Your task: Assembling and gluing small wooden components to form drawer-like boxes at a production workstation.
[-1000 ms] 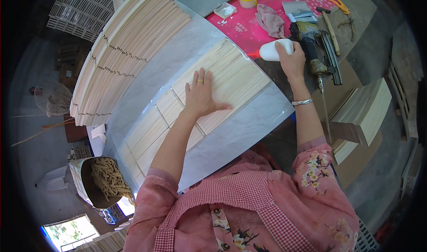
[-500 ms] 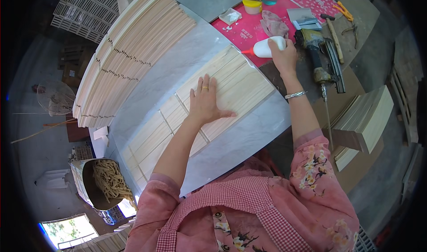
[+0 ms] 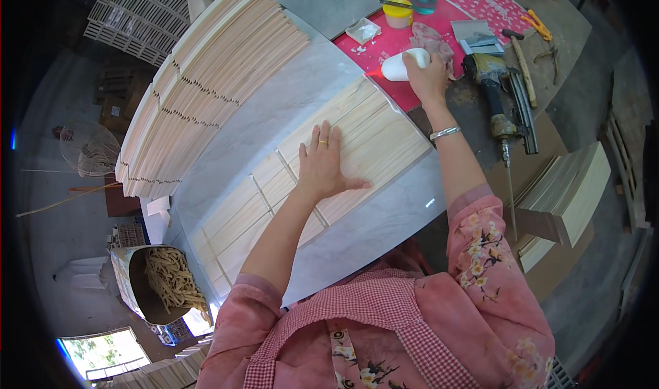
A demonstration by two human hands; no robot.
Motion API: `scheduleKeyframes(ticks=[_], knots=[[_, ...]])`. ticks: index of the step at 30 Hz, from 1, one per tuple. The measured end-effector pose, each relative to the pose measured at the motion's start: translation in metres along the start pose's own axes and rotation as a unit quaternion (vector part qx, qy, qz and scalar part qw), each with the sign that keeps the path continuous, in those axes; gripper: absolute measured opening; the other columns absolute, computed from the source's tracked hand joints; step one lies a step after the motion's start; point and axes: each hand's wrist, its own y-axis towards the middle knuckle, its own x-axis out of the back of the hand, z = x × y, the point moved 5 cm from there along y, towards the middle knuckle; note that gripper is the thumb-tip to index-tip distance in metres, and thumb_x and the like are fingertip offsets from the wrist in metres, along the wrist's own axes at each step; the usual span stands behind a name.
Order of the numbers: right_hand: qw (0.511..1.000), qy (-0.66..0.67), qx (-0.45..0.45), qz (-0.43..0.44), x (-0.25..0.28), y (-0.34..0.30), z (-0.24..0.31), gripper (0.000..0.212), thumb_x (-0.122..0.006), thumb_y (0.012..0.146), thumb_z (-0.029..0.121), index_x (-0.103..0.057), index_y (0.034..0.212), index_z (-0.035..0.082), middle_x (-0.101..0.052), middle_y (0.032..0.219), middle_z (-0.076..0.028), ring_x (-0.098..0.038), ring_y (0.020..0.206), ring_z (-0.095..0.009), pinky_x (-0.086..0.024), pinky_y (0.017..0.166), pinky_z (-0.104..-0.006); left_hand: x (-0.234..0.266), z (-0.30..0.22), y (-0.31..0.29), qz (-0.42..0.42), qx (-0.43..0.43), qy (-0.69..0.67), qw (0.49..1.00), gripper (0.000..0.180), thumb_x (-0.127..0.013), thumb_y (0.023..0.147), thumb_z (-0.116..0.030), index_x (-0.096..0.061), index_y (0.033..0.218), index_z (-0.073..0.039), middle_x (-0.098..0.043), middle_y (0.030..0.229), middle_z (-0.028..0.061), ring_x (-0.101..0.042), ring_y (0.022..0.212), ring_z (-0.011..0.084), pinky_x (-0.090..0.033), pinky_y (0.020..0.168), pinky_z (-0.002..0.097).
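My left hand (image 3: 322,166) lies flat with spread fingers on a pale grooved wooden panel (image 3: 384,131), which rests slantwise on a grey marbled tabletop (image 3: 374,214). Wrapped in my right hand (image 3: 427,80) is a white squeeze bottle (image 3: 401,66), tipped so that its red nozzle (image 3: 374,73) points left at the panel's far end. The nozzle tip is close to that edge; whether it touches, I cannot tell. A wet-looking white line of glue (image 3: 396,106) runs along the far right edge of the panel.
Stacked wooden boards (image 3: 206,94) stand along the left. Beyond the bottle, a pink mat (image 3: 353,54) carries a yellow-lidded tub (image 3: 397,15) and a rag (image 3: 434,44). On the right are a nail gun (image 3: 491,90), a hammer (image 3: 523,70) and more boards (image 3: 570,190). A bin of wooden pieces (image 3: 171,279) sits lower left.
My right hand has moved the bottle left and slightly up along the panel's far end. The left hand stays flat on the panel; the whole view has shifted slightly.
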Motion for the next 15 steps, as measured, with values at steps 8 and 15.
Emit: scheduleKeyframes(ticks=[8, 15], knots=[[1.000, 0.011, 0.021, -0.010, 0.012, 0.002, -0.008, 0.055, -0.069, 0.084, 0.041, -0.063, 0.112, -0.005, -0.069, 0.103, -0.025, -0.067, 0.093, -0.038, -0.054, 0.087, -0.0423, 0.000, -0.003, 0.002, 0.007, 0.004, -0.005, 1.000, 0.135, -0.083, 0.052, -0.074, -0.030, 0.151, 0.000, -0.024, 0.161, 0.0250, -0.021, 0.150, 0.0427, -0.027, 0.112, 0.0612], [0.981, 0.175, -0.051, 0.061, 0.069, -0.049, -0.014, 0.037, -0.070, 0.089, 0.033, -0.063, 0.105, 0.000, -0.065, 0.084, -0.013, -0.058, 0.056, -0.017, -0.047, 0.049, -0.0285, -0.004, 0.001, -0.002, -0.003, 0.011, -0.024, 1.000, 0.137, -0.083, 0.051, -0.075, -0.029, 0.153, 0.000, -0.023, 0.162, 0.0241, -0.020, 0.150, 0.0425, -0.025, 0.114, 0.0629]])
